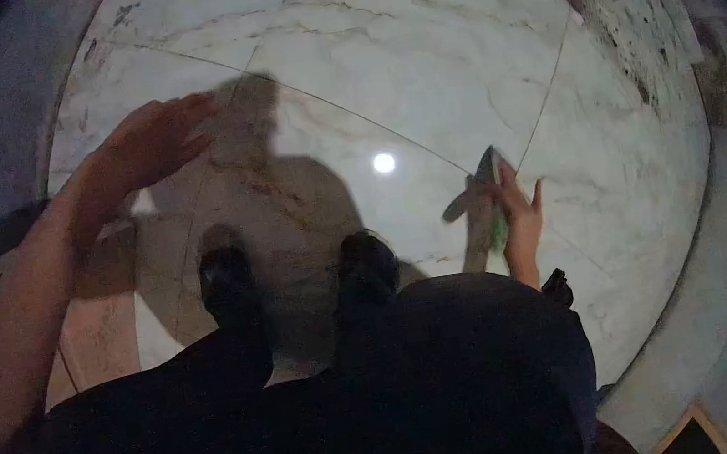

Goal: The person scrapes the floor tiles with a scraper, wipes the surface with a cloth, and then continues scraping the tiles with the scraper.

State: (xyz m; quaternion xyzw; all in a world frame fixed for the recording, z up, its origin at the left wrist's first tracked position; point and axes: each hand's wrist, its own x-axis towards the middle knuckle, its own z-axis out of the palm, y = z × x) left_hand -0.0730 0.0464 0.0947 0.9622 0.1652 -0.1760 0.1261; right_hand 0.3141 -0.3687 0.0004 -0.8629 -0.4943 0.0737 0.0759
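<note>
The marble floor (414, 55) filled most of what I saw, its pale veined slabs running out to a stained wall base from one to four o'clock, and the dark rim of the view cut off everything beyond. My trousers (457, 380) took the whole six o'clock part as one black mass, too dim to show any detail. My shadow (285, 191) lay across the slabs from the centre towards eleven o'clock. My left hand (146, 145) was raised at ten o'clock, flat and released, fingers together, gripping nothing, with the forearm running down to eight o'clock. My two dark shoes (226, 282) stood just below centre, their heels hidden by my legs. My right hand (521, 225) sat at about four o'clock, grasping a grey and green object (479, 184), though my fingers were loosely spread rather than clenched tight around it. The object stuck out of that grip towards eleven o'clock, above the floor, its lower end hidden behind my palm. It looked like a flat grey blade-like shape with a strip of green along the hand side; I could not make out what it was. A small round light spot (384, 163) shone on the marble at twelve o'clock of centre, to the nine o'clock side of the object.
</note>
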